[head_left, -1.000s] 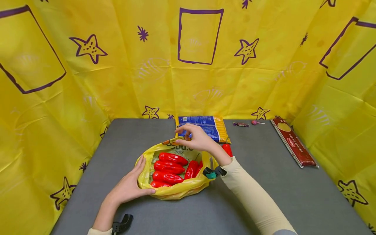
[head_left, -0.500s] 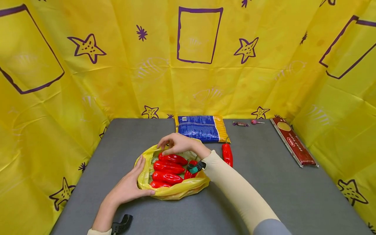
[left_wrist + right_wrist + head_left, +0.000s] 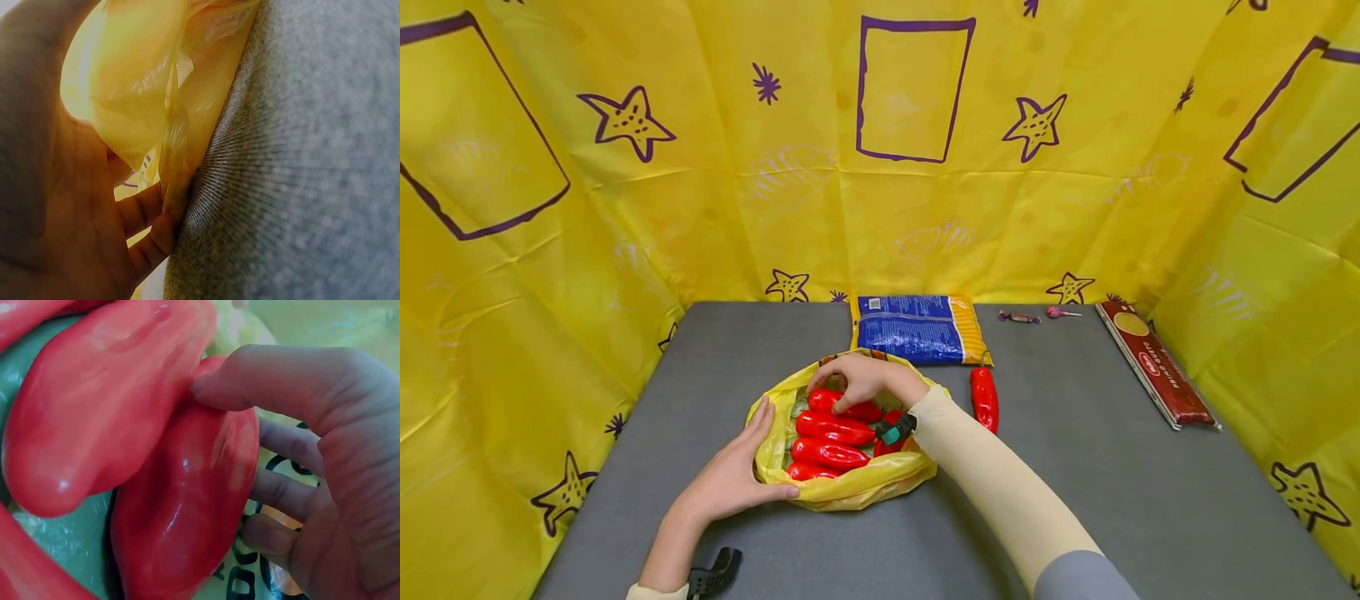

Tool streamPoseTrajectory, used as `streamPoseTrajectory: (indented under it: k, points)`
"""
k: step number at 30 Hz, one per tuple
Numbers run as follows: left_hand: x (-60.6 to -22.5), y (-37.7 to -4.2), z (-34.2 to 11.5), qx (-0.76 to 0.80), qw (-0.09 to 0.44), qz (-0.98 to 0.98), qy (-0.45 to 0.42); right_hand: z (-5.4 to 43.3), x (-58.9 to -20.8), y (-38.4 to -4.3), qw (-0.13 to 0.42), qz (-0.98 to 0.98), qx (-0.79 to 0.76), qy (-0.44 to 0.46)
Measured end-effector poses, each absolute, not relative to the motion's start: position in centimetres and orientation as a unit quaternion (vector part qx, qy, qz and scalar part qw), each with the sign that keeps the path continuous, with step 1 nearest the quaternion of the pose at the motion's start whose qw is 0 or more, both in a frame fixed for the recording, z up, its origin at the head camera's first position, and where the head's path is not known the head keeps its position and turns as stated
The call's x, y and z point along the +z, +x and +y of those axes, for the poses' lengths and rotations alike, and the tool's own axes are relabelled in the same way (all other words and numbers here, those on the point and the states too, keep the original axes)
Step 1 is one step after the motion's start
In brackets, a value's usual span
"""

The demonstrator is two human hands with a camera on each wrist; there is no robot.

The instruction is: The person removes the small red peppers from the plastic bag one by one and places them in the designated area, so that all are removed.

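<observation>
A yellow plastic bag (image 3: 880, 487) stands with its mouth open, holding several glossy red peppers (image 3: 833, 428) above something pale green. My left hand (image 3: 730, 467) grips the bag's left side, thumb along the near rim and fingers up the far side; the left wrist view has the fingers bent against the yellow film (image 3: 134, 75). Inside the bag, my right hand (image 3: 865, 379) is at the farthest pepper (image 3: 861, 412). In the right wrist view the thumb of that hand (image 3: 337, 450) presses on one side of this pepper (image 3: 187, 487), with the fingers along its other side.
Beyond the bag lies a blue and yellow packet (image 3: 910, 331). Another red pepper (image 3: 984, 400) rests on the grey table to the right. Farther back are a wrapped candy (image 3: 1020, 317) and a lollipop (image 3: 1058, 312). A long red packet (image 3: 1157, 367) lies along the right side.
My right hand has come from above the bag's far rim, leftward and down into the bag, and its fingers have closed on the farthest pepper. My left hand keeps its place.
</observation>
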State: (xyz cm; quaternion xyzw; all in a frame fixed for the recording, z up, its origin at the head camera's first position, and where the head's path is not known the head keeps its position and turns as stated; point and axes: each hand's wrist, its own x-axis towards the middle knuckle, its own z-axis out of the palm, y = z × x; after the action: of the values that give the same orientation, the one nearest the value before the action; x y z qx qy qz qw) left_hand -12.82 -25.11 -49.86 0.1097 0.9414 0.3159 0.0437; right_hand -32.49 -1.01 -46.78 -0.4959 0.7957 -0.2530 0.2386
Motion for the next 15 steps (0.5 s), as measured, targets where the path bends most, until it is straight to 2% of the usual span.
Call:
streamPoseTrajectory:
  k: [15]
  points:
    - [-49.64,-12.79,-25.05,0.315,0.048,0.942,0.108,-1.17,-46.15,-32.09,0.239,0.807,-0.211,-0.497]
